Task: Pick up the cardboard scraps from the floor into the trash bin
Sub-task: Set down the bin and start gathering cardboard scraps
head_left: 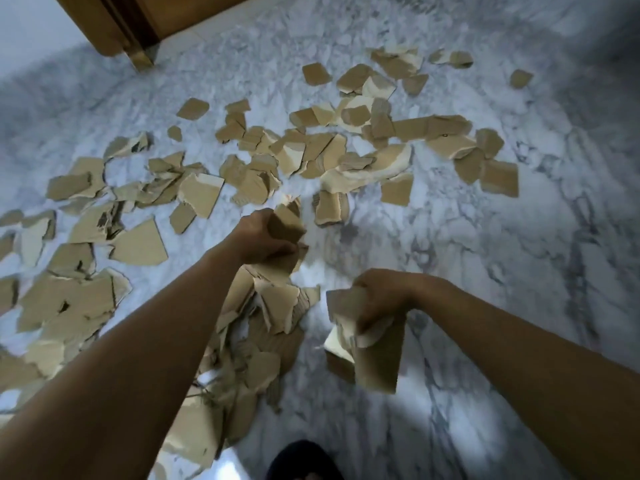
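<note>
Brown cardboard scraps point(311, 157) litter the marble floor point(502, 265), torn into ragged pieces, some showing a paler peeled face. They lie in a wide band on the near side of the wooden door point(138, 46). The closest few are not far from its foot, and the thickest heap is well apart from it, under the left forearm.

Both bare arms extend over the floor, pointing roughly toward the door's end of the room. The left arm is stretched nearly straight. The left grip point(263, 239) at its end is a tight fist, fingers curled round a wad point(287, 220) of scraps. Some pieces stick out above the fist and more hang below it, down toward the heap.

The right grip point(377, 297) sits farther from the door than the left one. Its wrist is bent so the back of the hand faces up. Its fingers are curled downward and clenched on a second bunch point(377, 358), whose long pieces dangle beneath the hand. They are blurred, so I cannot tell whether they touch the floor.

The two grips are apart, with marble showing between them. Farthest from the door, at the bottom edge, a dark shoe point(301, 459) tip shows.
</note>
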